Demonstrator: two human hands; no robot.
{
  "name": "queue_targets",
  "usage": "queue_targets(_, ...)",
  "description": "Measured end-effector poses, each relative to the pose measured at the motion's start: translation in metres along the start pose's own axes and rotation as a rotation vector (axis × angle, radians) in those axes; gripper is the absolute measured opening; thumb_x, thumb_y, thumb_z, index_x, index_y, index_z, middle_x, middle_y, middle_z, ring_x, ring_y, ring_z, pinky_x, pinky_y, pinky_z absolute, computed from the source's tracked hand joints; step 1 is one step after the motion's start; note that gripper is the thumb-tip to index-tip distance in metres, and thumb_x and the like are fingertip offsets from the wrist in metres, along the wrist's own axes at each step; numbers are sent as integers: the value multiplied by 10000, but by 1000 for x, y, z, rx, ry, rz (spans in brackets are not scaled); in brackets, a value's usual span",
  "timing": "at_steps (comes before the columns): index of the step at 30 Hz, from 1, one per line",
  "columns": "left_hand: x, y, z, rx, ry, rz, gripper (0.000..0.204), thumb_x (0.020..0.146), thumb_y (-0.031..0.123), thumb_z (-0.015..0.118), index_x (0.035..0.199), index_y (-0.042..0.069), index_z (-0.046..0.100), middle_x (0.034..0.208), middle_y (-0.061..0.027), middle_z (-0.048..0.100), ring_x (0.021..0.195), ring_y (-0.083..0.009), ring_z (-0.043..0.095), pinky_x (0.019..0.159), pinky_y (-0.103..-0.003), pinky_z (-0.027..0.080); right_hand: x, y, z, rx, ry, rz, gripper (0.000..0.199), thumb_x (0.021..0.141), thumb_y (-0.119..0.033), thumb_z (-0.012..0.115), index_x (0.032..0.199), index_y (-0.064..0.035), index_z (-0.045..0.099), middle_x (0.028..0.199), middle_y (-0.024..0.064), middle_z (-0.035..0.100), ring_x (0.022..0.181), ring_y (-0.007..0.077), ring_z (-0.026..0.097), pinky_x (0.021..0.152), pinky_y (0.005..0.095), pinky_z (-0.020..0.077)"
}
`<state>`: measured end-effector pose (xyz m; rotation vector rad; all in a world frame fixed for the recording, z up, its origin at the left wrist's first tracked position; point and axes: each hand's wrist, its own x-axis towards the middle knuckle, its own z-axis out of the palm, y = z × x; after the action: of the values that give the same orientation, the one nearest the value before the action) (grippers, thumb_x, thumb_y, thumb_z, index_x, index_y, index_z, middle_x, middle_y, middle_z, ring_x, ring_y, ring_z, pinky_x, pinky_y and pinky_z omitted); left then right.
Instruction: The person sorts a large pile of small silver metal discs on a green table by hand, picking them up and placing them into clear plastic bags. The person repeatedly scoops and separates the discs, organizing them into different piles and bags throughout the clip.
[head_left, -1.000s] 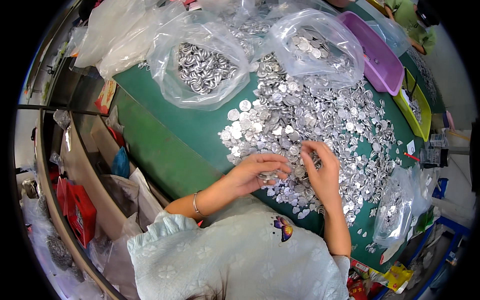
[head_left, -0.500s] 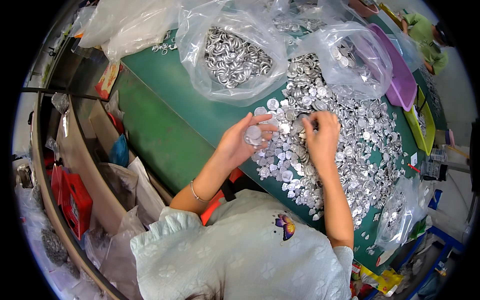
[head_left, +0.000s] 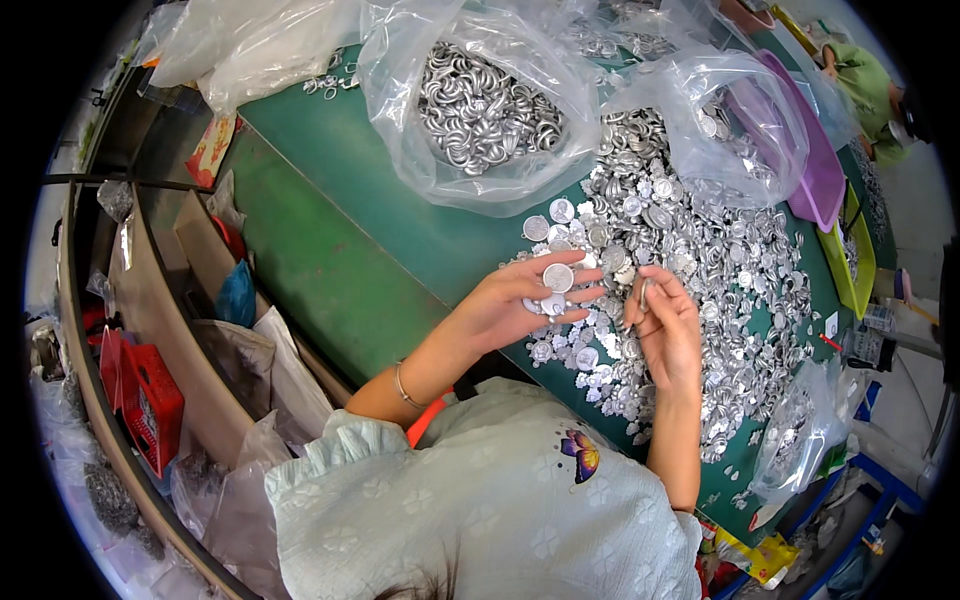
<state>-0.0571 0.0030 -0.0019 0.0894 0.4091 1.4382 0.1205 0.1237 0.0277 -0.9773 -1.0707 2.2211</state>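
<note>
My left hand [head_left: 490, 312] is palm up with its fingers stretched out, and a few round silver medallions [head_left: 558, 278] rest across the fingers and palm. Close to its right, my right hand [head_left: 670, 335] pinches a small silver disc [head_left: 645, 290], seen nearly edge-on, between thumb and fingers. Under and beyond both hands spreads a large heap of silver metal pieces [head_left: 745, 290], some round and flat, others with scalloped edges. Several flat discs lie at the heap's left edge, beyond my left fingertips.
A clear bag of curved silver pieces [head_left: 480, 120] stands open at the back of the green table [head_left: 330, 230]. Another clear bag [head_left: 690, 160] lies over the heap. Purple [head_left: 815, 180] and lime-green [head_left: 850, 260] trays line the right side. A person in green [head_left: 865, 80] is at the far right.
My right hand has drawn back from the heap toward me, and its fingers have turned up with the disc between them. My left hand has shifted right and nearer, still carrying medallions.
</note>
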Motion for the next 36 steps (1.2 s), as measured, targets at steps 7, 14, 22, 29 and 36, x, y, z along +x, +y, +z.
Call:
queue_targets(7, 4, -15, 5, 676, 91, 180, 193, 924, 73, 425, 1059, -5, 539, 1093, -102, 601, 1075, -173, 541, 966, -330, 391, -8, 4, 12, -252, -2, 13, 204, 901, -95, 549, 1087, -13, 539, 643, -21, 494, 522, 33, 417, 460, 163, 290)
queue_targets(14, 12, -29, 13, 1501, 104, 515, 207, 866, -64, 440, 1008, 38, 552, 1037, -74, 635, 1154, -250, 527, 1059, -467, 281, -8, 13, 3, -507, 106, -124, 147, 906, -73, 525, 1041, -33, 567, 674, -20, 523, 521, 14, 421, 437, 179, 304)
queue_targets(22, 13, -29, 18, 1542, -31, 665, 273, 774, -131, 477, 975, 16, 590, 951, -101, 657, 1027, -275, 604, 1037, -462, 323, 29, 10, 15, -1607, 374, -655, 211, 830, -258, 620, 893, -57, 610, 740, 136, 626, 579, 353, 595, 504, 435, 452)
queue_targets(29, 25, -22, 7, 998, 324, 714, 177, 920, 13, 429, 973, -36, 590, 993, -141, 655, 977, -201, 609, 929, -351, 436, 36, 10, 27, -1697, 365, -449, 236, 778, -276, 674, 784, -65, 569, 667, 132, 628, 584, 346, 608, 504, 432, 450)
queue_targets(36, 1, 3, 12, 1503, 432, 508, 244, 815, 105, 639, 1032, 5, 588, 914, -75, 554, 741, -175, 533, 666, -299, 445, 37, 6, 11, -1252, 115, -304, 211, 773, -229, 671, 751, -52, 558, 618, 67, 596, 498, 248, 547, 493, 363, 425)
